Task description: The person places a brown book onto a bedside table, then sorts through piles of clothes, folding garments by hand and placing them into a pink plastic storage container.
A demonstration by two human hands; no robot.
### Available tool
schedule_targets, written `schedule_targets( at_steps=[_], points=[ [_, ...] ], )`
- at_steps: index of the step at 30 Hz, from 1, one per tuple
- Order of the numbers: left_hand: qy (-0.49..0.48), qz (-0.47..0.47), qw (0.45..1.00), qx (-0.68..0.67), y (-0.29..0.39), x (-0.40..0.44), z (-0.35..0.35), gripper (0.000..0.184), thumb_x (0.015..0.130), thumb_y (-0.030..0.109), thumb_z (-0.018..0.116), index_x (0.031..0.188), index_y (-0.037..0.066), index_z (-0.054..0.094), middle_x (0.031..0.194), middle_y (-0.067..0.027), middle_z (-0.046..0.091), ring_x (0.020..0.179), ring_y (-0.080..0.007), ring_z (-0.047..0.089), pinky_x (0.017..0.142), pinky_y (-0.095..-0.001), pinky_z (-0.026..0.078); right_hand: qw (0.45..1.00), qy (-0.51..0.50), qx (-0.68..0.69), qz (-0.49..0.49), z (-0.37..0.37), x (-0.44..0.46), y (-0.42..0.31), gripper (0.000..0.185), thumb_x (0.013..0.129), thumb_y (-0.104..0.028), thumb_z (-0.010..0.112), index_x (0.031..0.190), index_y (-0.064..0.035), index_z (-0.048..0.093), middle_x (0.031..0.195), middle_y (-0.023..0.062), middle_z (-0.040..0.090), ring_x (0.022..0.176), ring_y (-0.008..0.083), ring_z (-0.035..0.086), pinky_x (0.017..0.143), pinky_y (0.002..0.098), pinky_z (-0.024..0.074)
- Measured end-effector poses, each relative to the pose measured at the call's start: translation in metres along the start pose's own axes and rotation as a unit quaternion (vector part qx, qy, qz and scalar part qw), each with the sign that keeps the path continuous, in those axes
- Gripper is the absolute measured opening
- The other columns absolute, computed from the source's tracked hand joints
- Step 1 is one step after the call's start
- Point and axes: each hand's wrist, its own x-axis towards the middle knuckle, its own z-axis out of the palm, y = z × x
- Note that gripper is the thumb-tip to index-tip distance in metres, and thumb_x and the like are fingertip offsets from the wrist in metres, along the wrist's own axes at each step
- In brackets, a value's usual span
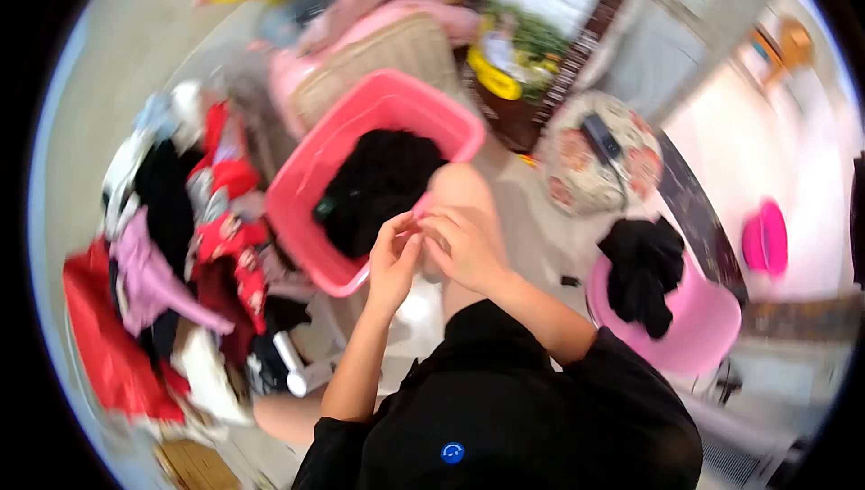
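Note:
My left hand [394, 256] and my right hand [458, 242] meet in front of my bent knee [466, 186], at the near edge of a pink basin [302, 175]. Both have curled fingers, the tips drawn together. A little pink shows between them; whether it is a small held thing or the basin's rim, I cannot tell. Inside the basin lies a heap of black cloth [383, 179], with a small dark green spot at its left side.
Piled clothes [162, 292] and a red bag [108, 337] lie left. A floral stool [586, 152] carries a black device [600, 137]. Black cloth [641, 274] hangs over a pink chair [694, 328]. Beyond the basin stands a large printed bag [541, 40].

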Motion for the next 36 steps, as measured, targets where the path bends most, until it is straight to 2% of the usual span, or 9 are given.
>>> schedule_targets(
  at_steps=[9,13,18,19,23,25,29,33,36],
  points=[
    [0.465,0.064,0.881,0.054,-0.013,-0.185,-0.181,0.031,0.093,-0.003,0.052,0.124,-0.002,0.05,0.119,-0.013,0.057,0.103,-0.0186,0.061,0.095,-0.0317,0.049,0.937,-0.269,0.19,-0.115,0.168,0.014,-0.081,0.023,0.08,-0.005,0.065,0.102,-0.0015,0.062,0.11,0.0148,0.061,0.101,0.0327,0.059,0.087,0.0392,0.0484],
    [0.543,0.047,0.836,0.061,-0.028,-0.249,-0.212,0.03,0.094,0.003,0.056,0.123,0.001,0.052,0.117,-0.0116,0.059,0.098,-0.0173,0.063,0.085,-0.0283,0.049,0.938,-0.208,0.182,-0.209,0.236,0.057,-0.135,0.035,0.078,-0.009,0.068,0.111,-0.0045,0.06,0.115,0.0169,0.059,0.111,0.0362,0.053,0.098,0.0434,0.0425],
    [0.572,0.031,0.818,0.058,-0.02,-0.27,-0.218,0.031,0.093,0.002,0.055,0.124,0.001,0.05,0.118,-0.0119,0.057,0.1,-0.0185,0.062,0.088,-0.0294,0.048,0.987,-0.092,0.039,-0.122,0.315,0.134,-0.167,0.095,0.068,-0.018,0.078,0.148,-0.013,0.027,0.147,0.0318,0.022,0.131,0.0496,0.03,0.11,0.0525,0.0271],
    [0.575,0.045,0.815,0.054,-0.02,-0.268,-0.22,0.032,0.093,0.001,0.056,0.124,0.0,0.051,0.118,-0.0122,0.057,0.099,-0.0178,0.062,0.088,-0.0288,0.049,0.991,-0.03,-0.022,-0.132,0.345,0.144,-0.152,0.1,0.069,-0.018,0.079,0.15,-0.0115,0.02,0.14,0.0305,0.037,0.125,0.0393,0.046,0.101,0.0488,0.041],
    [0.556,0.08,0.825,0.071,-0.009,-0.246,-0.226,0.039,0.091,0.0,0.057,0.129,0.002,0.049,0.121,-0.0148,0.057,0.099,-0.0156,0.061,0.087,-0.0277,0.05,0.859,-0.416,0.254,0.154,0.371,0.144,-0.135,0.053,0.074,-0.021,0.076,0.116,0.0046,0.055,0.084,0.015,0.069,0.075,0.0257,0.068,0.072,0.0443,0.0529],
    [0.523,0.072,0.84,0.127,0.012,-0.225,-0.226,0.052,0.087,0.002,0.062,0.136,0.003,0.045,0.123,-0.0191,0.055,0.106,-0.023,0.059,0.092,-0.0335,0.048,0.84,-0.499,0.186,0.105,0.359,0.111,-0.143,0.03,0.079,-0.021,0.072,0.092,0.0039,0.062,0.08,0.0135,0.07,0.068,0.0235,0.068,0.064,0.0393,0.0521],
    [0.514,0.041,0.756,0.404,0.026,-0.18,-0.247,0.065,0.08,0.022,0.07,0.141,0.02,0.047,0.134,-0.034,0.035,0.126,-0.049,0.035,0.107,-0.0525,0.03,0.858,-0.443,0.219,-0.139,0.315,0.046,-0.151,0.017,0.085,-0.012,0.068,0.096,-0.0001,0.065,0.075,0.0101,0.069,0.058,0.0148,0.064,0.056,0.0294,0.0485],
    [0.501,-0.021,0.744,0.441,-0.001,-0.172,-0.272,0.062,0.084,0.043,0.067,0.141,0.028,0.046,0.147,-0.0326,0.025,0.136,-0.0497,0.024,0.108,-0.0586,0.026,0.792,-0.45,0.376,0.171,0.231,0.055,-0.141,0.019,0.082,-0.006,0.07,0.099,-0.0009,0.065,0.076,0.0028,0.064,0.066,0.009,0.061,0.058,0.0263,0.0488],
    [0.517,-0.109,0.718,0.452,-0.001,-0.173,-0.273,0.077,0.078,0.044,0.074,0.144,0.027,0.039,0.15,-0.0332,0.02,0.139,-0.0514,0.02,0.107,-0.0611,0.029,0.827,-0.299,0.447,0.162,0.168,0.099,-0.122,0.014,0.083,-0.01,0.069,0.092,-0.0025,0.062,0.078,0.0025,0.063,0.065,0.0112,0.061,0.061,0.0268,0.0508]
  ],
)
